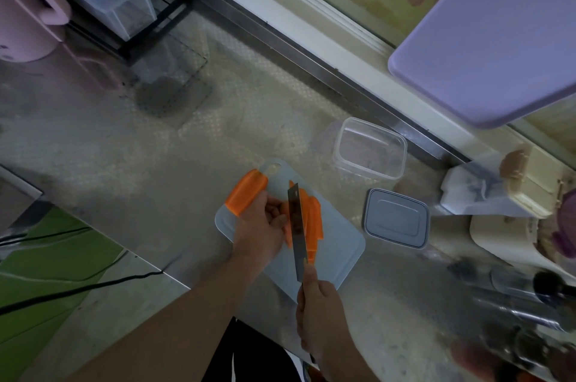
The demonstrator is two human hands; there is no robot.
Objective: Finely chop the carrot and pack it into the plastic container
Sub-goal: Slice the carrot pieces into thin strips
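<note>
My left hand (261, 225) pins stiff, slippery carrot strips (311, 222) on the cutting board (339, 244), fingers curled back, while my right hand (318, 316) grips the knife (296, 225) handle, blade among them.

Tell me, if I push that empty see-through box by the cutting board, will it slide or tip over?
The clear plastic container would probably slide easily: it looks thin, empty and so likely light, on a smooth metal counter. Tipping seems unlikely, since it is low and wide. Its walls may flex if squeezed.
</note>
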